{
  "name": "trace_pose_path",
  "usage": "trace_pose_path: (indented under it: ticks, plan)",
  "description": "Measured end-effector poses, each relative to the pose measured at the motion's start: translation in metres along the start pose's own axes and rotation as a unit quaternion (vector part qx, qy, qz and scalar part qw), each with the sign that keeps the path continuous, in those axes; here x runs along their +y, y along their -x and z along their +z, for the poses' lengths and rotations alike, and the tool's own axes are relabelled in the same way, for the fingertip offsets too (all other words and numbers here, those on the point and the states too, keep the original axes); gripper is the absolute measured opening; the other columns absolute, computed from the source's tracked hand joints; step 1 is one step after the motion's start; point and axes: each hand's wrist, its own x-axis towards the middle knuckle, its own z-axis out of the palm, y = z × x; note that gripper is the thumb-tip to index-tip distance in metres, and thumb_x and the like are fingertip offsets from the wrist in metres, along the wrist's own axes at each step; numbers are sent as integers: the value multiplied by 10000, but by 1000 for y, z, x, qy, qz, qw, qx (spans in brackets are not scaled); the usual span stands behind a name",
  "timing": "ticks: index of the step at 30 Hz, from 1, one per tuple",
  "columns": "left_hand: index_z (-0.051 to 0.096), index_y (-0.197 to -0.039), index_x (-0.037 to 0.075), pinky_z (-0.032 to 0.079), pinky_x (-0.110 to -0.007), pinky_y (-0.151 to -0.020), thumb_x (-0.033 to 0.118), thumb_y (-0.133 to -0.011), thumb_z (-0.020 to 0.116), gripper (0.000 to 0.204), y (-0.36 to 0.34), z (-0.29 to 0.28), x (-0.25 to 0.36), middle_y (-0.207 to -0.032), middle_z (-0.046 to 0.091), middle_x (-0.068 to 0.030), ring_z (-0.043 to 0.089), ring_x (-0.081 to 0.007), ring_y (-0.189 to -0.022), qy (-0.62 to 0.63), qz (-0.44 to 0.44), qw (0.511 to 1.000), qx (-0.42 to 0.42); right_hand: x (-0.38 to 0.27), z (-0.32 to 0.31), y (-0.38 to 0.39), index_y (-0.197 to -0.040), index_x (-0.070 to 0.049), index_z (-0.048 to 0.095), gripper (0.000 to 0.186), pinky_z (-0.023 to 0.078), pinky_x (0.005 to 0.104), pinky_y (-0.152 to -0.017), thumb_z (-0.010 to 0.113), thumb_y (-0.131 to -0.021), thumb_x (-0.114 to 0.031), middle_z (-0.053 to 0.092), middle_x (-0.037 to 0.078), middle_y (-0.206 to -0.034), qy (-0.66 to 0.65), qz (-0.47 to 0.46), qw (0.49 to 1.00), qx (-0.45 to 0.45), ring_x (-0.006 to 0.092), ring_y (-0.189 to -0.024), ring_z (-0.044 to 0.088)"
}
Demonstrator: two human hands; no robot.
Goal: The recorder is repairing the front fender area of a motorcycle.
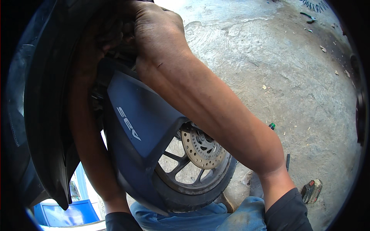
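Both of my arms reach up to the front end of a motor scooter, above its dark blue front fender (135,100). My left hand (110,36) is deep in shadow beneath the black body panel (48,104). Its fingers look curled, and what lies in them is too dark to make out. Close beside it, my right hand (160,23) bends inward at the wrist, its fingers mostly hidden behind the hand. Below the right forearm, the front wheel (185,202) shows its spokes and a perforated brake disc (187,148).
On the rough concrete floor (246,73) lie pliers (309,17) at the far right and a battery pack (311,191) at the near right. A green-tipped object (272,126) shows behind my right elbow, near a dark rod (288,161). A blue panel (67,213) is at the lower left.
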Motion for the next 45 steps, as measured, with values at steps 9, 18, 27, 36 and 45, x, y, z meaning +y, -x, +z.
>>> trace_pose_path:
  ticks: [9, 18, 27, 36, 45]
  plan:
    - [549, -1149, 72, 420, -275, -781, 339, -1015, 577, 300, 6, 1, 1, -1085, 519, -50, 503, -143, -920, 9, 1, 1000, 3, -12, 10, 13, -810, 16, 659, 139, 491, 320, -453, 605, -903, -72, 621, 88, -688, 30, 12, 997, 72, 153, -499, 554]
    - [552, -1083, 78, 397, -272, -738, 341, -1018, 571, 271, 10, -4, 0, -1011, 501, -33, 473, -131, -852, 8, -2, 1000, 8, 6, 8, 8, -884, 2, 650, 119, 501, 293, -498, 605, -926, -100, 640, 73, -734, 31, 39, 998, 35, 138, -562, 591]
    - [554, -1016, 84, 374, -268, -695, 343, -1021, 565, 259, 17, 3, 3, -938, 483, -17, 442, -118, -784, 10, -3, 1000, 8, 2, 8, 8, -978, -2, 636, 132, 531, 320, -493, 591, -947, -122, 609, 48, -723, 15, 31, 999, 35, 136, -531, 560]
    - [556, -949, 89, 351, -264, -652, 345, -1024, 559, 266, 20, 16, -3, -864, 466, -1, 412, -106, -716, 45, -5, 999, 2, 9, -1, 2, -1030, 3, 651, 155, 543, 321, -472, 632, -944, -124, 662, 77, -764, 40, -6, 999, 19, 153, -550, 614]
    - [559, -882, 95, 329, -261, -609, 346, -1027, 553, 290, 19, 27, 9, -791, 448, 15, 382, -94, -648, 54, 4, 998, -10, 29, -4, -11, -953, 18, 631, 262, 575, 313, -490, 747, -897, -211, 684, 122, -799, 193, -147, 961, 132, 176, -631, 665]
